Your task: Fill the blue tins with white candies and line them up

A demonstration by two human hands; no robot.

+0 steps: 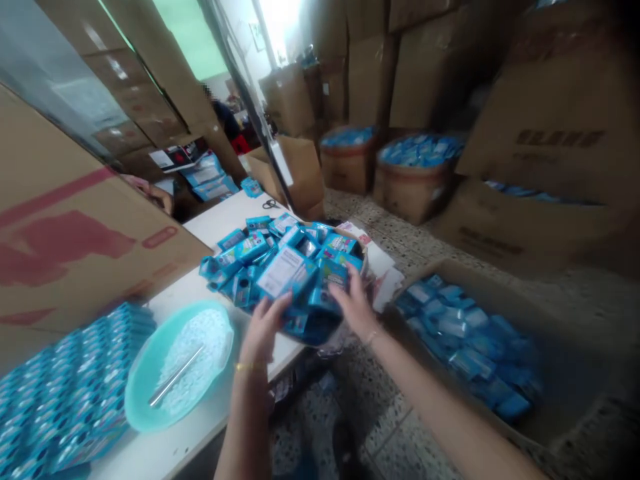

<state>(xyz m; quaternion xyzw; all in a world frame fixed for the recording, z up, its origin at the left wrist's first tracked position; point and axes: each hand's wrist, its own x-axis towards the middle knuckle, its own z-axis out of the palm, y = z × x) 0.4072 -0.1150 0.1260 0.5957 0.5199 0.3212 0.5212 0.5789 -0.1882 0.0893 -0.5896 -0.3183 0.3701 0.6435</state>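
Observation:
A heap of small blue cartons fills a round container at the table's edge. My left hand grips the near edge of a blue carton with a white printed panel facing up. Beside it, my right hand has its thumb and fingers around another blue carton on the right of the heap. Some fingertips are hidden behind the cartons. To the left of my left hand stands a turquoise basin holding small pale pieces and a metal tube.
Rows of blue cartons stand at the left on the white table, before a large cardboard box. Scissors lie farther back. An open box of blue packs sits on the floor at right. Another person's hand shows behind the cardboard.

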